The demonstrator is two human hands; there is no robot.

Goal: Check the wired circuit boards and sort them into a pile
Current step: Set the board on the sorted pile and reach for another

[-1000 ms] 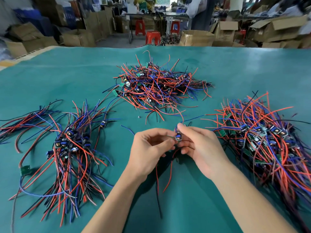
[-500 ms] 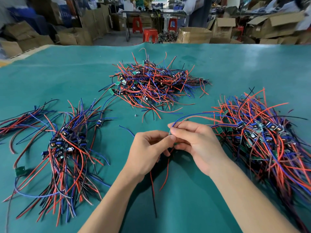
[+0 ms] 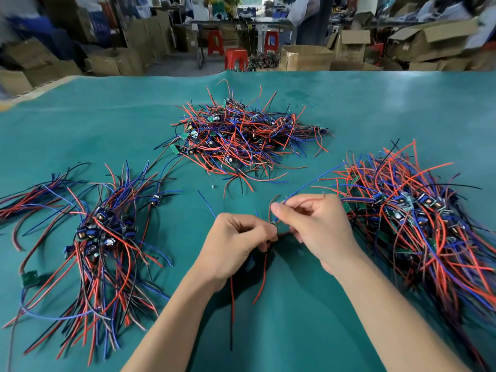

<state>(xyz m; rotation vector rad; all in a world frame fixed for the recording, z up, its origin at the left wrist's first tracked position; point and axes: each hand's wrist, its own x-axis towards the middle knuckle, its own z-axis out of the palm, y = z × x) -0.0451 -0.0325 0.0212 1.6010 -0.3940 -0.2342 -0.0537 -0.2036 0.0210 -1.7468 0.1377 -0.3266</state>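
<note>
Grip: my left hand (image 3: 236, 244) and right hand (image 3: 312, 226) meet over the middle of the table (image 3: 402, 103), near its front edge, both pinching one small wired circuit board (image 3: 274, 224) between curled fingertips. The board itself is almost wholly hidden between the fingers.

Leads of the held board: a blue wire (image 3: 308, 183) arcs up and to the right from my right fingertips; red and black wires (image 3: 261, 275) hang down from the hands toward the front edge.

Item, left side of the table: a combed pile of boards (image 3: 99, 232), their wires lying mostly one way, fanning toward the front-left corner and the left edge.

Item, centre, toward the far edge: a tangled heap of boards (image 3: 241, 135), red, blue and black leads crossing every way.

Item, right side: a large loose heap (image 3: 418, 218), boards with blue parts near its middle, wires running off toward the right edge and front-right corner.

Item, bare cloth between centre heap and hands: one tiny grey piece (image 3: 213, 186), kind not discernible.

Beyond the far edge: cardboard boxes (image 3: 306, 57) and red stools (image 3: 236, 58).
</note>
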